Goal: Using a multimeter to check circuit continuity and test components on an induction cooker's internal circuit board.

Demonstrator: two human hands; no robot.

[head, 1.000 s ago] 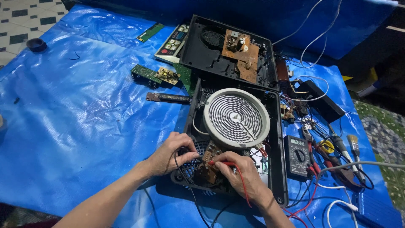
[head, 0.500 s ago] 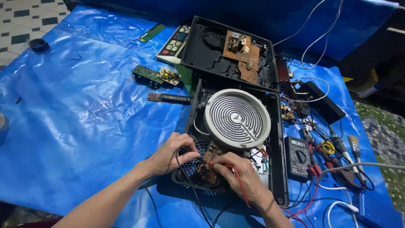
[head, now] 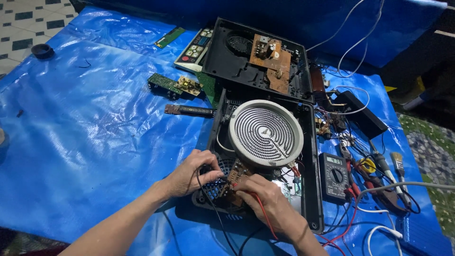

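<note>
Low in the frame, just left of centre, the left hand (head: 192, 174) pinched a thin black probe lead (head: 208, 201) in a narrow grip, while the right hand (head: 268, 205) closed its grip on a red probe lead (head: 262, 212), both tips pressed onto the small brown circuit board (head: 237, 178) tucked under the round white coiled heating plate (head: 266, 133) in the open black plastic cooker casing (head: 310, 189). The tips sat close together, so a slip could likely have bridged neighbouring solder points. The leads ran right to the black multimeter (head: 334, 176) among tangled cables; a snagged wrist might have dragged it across the crinkled blue tarpaulin (head: 90, 128).
</note>
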